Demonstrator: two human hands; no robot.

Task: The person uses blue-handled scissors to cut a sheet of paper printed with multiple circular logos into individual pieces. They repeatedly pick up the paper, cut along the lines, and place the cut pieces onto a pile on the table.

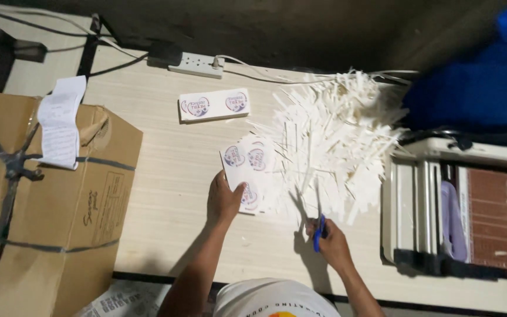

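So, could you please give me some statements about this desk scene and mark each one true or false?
1. The left hand rests on a white sheet of round printed stickers. True.
2. The right hand holds blue-handled scissors. True.
3. The pile of white paper strips lies on the brown cardboard box. False: it lies on the pale wooden desk.
4. The white power strip sits by the person's elbow. False: it is at the desk's far edge.

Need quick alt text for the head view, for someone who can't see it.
A person's left hand presses a sheet of round stickers on a pale table, while the right hand holds blue-handled scissors beside a heap of white paper strips.
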